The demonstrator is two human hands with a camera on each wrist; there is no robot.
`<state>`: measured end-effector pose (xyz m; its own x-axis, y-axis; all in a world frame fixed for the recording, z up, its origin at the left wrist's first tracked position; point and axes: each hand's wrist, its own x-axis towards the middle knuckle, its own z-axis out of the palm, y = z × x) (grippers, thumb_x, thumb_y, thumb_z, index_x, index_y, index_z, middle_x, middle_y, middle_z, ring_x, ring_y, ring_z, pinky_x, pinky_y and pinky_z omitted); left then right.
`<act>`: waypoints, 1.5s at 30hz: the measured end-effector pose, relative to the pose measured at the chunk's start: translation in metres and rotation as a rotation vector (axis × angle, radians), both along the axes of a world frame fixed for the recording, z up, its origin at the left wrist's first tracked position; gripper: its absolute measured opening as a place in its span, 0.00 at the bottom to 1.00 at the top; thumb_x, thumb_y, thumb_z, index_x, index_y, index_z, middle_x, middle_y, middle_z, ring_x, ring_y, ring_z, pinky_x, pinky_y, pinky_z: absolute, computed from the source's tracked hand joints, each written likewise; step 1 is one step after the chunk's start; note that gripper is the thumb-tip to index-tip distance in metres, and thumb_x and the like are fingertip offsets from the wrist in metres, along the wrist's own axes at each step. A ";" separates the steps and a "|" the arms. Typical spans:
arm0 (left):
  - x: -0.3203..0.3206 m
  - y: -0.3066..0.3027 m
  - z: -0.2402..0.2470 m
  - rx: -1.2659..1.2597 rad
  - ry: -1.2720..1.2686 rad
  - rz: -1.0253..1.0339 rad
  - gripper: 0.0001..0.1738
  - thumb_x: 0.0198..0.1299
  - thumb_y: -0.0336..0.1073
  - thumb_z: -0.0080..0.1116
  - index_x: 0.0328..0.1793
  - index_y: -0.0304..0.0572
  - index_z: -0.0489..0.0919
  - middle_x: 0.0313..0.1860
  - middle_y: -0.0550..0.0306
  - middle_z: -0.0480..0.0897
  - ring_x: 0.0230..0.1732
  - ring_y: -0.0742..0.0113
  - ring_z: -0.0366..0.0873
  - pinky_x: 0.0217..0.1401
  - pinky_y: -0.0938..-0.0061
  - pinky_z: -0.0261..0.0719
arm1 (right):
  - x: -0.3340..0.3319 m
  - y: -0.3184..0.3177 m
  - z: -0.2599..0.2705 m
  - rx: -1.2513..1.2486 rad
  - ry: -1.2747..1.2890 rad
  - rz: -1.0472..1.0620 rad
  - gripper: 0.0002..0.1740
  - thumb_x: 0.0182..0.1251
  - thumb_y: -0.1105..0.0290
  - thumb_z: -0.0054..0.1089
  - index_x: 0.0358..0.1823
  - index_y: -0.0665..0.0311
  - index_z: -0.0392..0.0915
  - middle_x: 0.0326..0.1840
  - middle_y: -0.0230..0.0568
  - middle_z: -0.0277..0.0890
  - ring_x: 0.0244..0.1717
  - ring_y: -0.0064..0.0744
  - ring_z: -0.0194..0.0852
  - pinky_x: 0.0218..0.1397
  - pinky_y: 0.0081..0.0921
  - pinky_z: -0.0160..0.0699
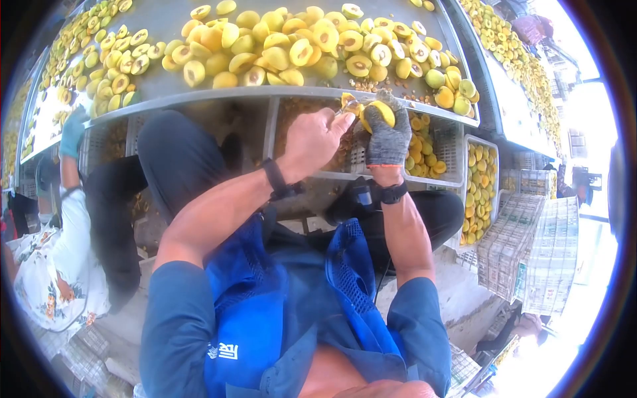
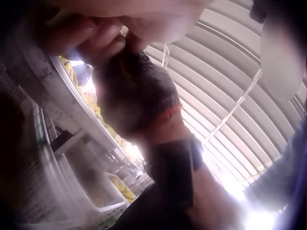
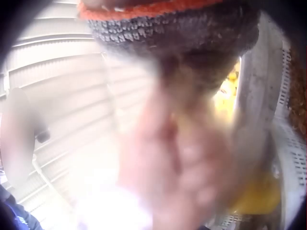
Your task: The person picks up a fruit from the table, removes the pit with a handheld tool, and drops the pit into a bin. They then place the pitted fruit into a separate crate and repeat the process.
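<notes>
While gloved right hand point(image 1: 390, 138) grips yellow fruit point(image 1: 383, 109) by tray rim point(image 1: 265, 91), bare left hand point(image 1: 314, 142) curls around apparent small tool point(image 1: 340, 111). Step seems to be working fruit; next move likely needs steady hold, careful tool control.

Place: fruit-processing workshop
Worktable point(image 1: 156, 101): long, metal-edged, heaped with halved yellow fruit point(image 1: 300, 52)
Crates point(image 1: 509, 239): plastic, stacked
Roof point(image 2: 216, 81): ribbed, arched
</notes>
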<state>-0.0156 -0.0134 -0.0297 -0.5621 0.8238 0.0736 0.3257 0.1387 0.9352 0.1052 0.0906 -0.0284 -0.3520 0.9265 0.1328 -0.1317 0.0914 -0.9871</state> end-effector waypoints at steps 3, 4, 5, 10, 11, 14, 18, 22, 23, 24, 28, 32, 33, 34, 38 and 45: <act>-0.011 -0.001 0.008 0.003 -0.005 0.022 0.29 0.74 0.52 0.59 0.29 0.31 0.77 0.21 0.39 0.74 0.24 0.50 0.69 0.31 0.58 0.68 | 0.014 0.008 0.012 -0.217 0.073 0.107 0.18 0.74 0.72 0.64 0.63 0.67 0.77 0.53 0.44 0.83 0.52 0.31 0.83 0.57 0.29 0.86; -0.013 -0.002 0.012 -0.012 -0.001 0.031 0.30 0.74 0.52 0.59 0.28 0.31 0.77 0.22 0.39 0.74 0.24 0.48 0.70 0.31 0.57 0.68 | 0.019 0.016 0.011 -0.249 0.140 0.188 0.18 0.77 0.66 0.62 0.63 0.64 0.76 0.54 0.45 0.83 0.51 0.36 0.84 0.51 0.32 0.90; -0.014 -0.003 0.013 -0.029 0.002 0.035 0.30 0.74 0.53 0.59 0.28 0.31 0.77 0.22 0.38 0.74 0.25 0.45 0.70 0.31 0.56 0.67 | 0.022 0.020 0.011 -0.354 0.191 0.191 0.19 0.79 0.60 0.59 0.62 0.64 0.77 0.51 0.44 0.84 0.46 0.35 0.85 0.44 0.30 0.88; -0.019 -0.006 -0.009 0.005 0.419 -0.024 0.22 0.73 0.51 0.59 0.35 0.38 0.81 0.30 0.44 0.83 0.32 0.45 0.82 0.36 0.53 0.77 | 0.036 0.042 -0.004 -0.544 0.201 0.264 0.32 0.83 0.40 0.46 0.61 0.63 0.78 0.44 0.42 0.86 0.33 0.35 0.86 0.26 0.25 0.81; -0.019 -0.004 -0.012 -0.046 0.480 -0.042 0.21 0.72 0.50 0.59 0.36 0.39 0.82 0.33 0.44 0.84 0.34 0.44 0.84 0.38 0.53 0.79 | 0.040 0.047 -0.004 -0.642 0.238 0.265 0.30 0.83 0.42 0.48 0.61 0.64 0.79 0.44 0.42 0.86 0.34 0.36 0.86 0.26 0.26 0.82; -0.022 -0.008 -0.029 -0.217 0.623 -0.111 0.18 0.69 0.50 0.62 0.39 0.41 0.84 0.37 0.43 0.86 0.39 0.44 0.86 0.40 0.52 0.81 | 0.058 0.068 -0.019 -0.047 -0.197 0.006 0.26 0.82 0.49 0.54 0.61 0.67 0.82 0.48 0.43 0.87 0.39 0.37 0.88 0.34 0.27 0.85; -0.037 0.001 -0.051 -0.376 0.645 -0.136 0.17 0.65 0.49 0.65 0.42 0.42 0.85 0.38 0.41 0.86 0.42 0.41 0.86 0.42 0.51 0.83 | 0.102 0.097 -0.003 0.166 -0.464 -0.205 0.24 0.78 0.55 0.60 0.62 0.68 0.83 0.55 0.52 0.86 0.53 0.48 0.87 0.55 0.36 0.84; -0.034 0.003 -0.043 -0.319 0.593 -0.115 0.18 0.63 0.49 0.67 0.41 0.40 0.84 0.39 0.41 0.86 0.43 0.41 0.86 0.44 0.51 0.83 | 0.135 0.113 -0.013 0.295 -1.099 -0.452 0.25 0.76 0.56 0.61 0.65 0.67 0.81 0.56 0.57 0.85 0.58 0.53 0.84 0.63 0.41 0.79; -0.032 0.002 -0.043 -0.296 0.574 -0.094 0.18 0.63 0.48 0.68 0.41 0.39 0.84 0.39 0.40 0.86 0.44 0.41 0.86 0.45 0.50 0.83 | 0.131 0.113 -0.006 0.356 -1.333 -0.498 0.26 0.76 0.57 0.61 0.66 0.67 0.80 0.56 0.57 0.85 0.59 0.52 0.84 0.63 0.42 0.79; -0.031 0.000 -0.043 -0.275 0.557 -0.077 0.18 0.62 0.48 0.68 0.41 0.39 0.83 0.39 0.40 0.86 0.44 0.41 0.86 0.46 0.50 0.82 | 0.132 0.116 -0.007 0.364 -1.455 -0.551 0.24 0.74 0.58 0.64 0.64 0.64 0.83 0.58 0.58 0.84 0.59 0.58 0.82 0.64 0.45 0.79; -0.031 -0.001 -0.039 -0.256 0.404 -0.117 0.19 0.63 0.46 0.66 0.40 0.33 0.83 0.38 0.36 0.85 0.45 0.36 0.84 0.49 0.49 0.80 | 0.109 0.110 -0.006 0.857 -0.999 -0.588 0.19 0.69 0.64 0.68 0.59 0.60 0.86 0.55 0.49 0.86 0.56 0.51 0.85 0.62 0.41 0.81; -0.030 0.002 -0.029 -0.287 0.075 -0.220 0.20 0.64 0.44 0.66 0.45 0.29 0.84 0.38 0.31 0.85 0.44 0.34 0.85 0.49 0.54 0.81 | 0.031 0.089 0.019 0.858 -0.861 -0.222 0.16 0.69 0.64 0.68 0.56 0.52 0.88 0.54 0.45 0.87 0.53 0.49 0.86 0.59 0.40 0.83; -0.028 0.002 -0.029 -0.265 0.070 -0.195 0.20 0.64 0.44 0.66 0.45 0.29 0.84 0.37 0.32 0.86 0.44 0.35 0.85 0.48 0.54 0.81 | 0.011 0.095 0.015 0.847 -0.897 -0.164 0.16 0.69 0.60 0.68 0.55 0.50 0.89 0.54 0.44 0.87 0.53 0.49 0.87 0.59 0.40 0.84; -0.026 0.001 -0.028 -0.242 0.065 -0.171 0.20 0.63 0.44 0.66 0.45 0.29 0.84 0.37 0.32 0.86 0.43 0.35 0.85 0.48 0.54 0.81 | -0.012 0.098 0.014 0.783 -1.074 -0.147 0.17 0.68 0.57 0.68 0.54 0.51 0.89 0.54 0.45 0.87 0.53 0.50 0.87 0.59 0.41 0.84; -0.025 0.000 -0.023 -0.159 -0.001 -0.131 0.19 0.63 0.42 0.68 0.44 0.28 0.83 0.36 0.34 0.86 0.41 0.42 0.87 0.47 0.57 0.81 | -0.076 0.120 0.001 0.596 -1.446 -0.104 0.25 0.64 0.44 0.67 0.50 0.57 0.89 0.53 0.51 0.86 0.54 0.54 0.86 0.59 0.44 0.83; -0.037 -0.007 0.004 -0.084 -0.114 -0.121 0.18 0.64 0.42 0.68 0.44 0.29 0.83 0.35 0.37 0.86 0.38 0.46 0.85 0.46 0.58 0.80 | -0.105 0.111 -0.016 0.658 -1.091 -0.086 0.22 0.60 0.55 0.69 0.50 0.62 0.84 0.45 0.53 0.86 0.50 0.57 0.85 0.56 0.47 0.83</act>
<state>-0.0526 -0.0206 -0.0255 -0.4590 0.8866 -0.0571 0.2372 0.1842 0.9538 -0.0001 0.2011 -0.0440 -0.5102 0.8215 0.2545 0.7459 0.5700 -0.3446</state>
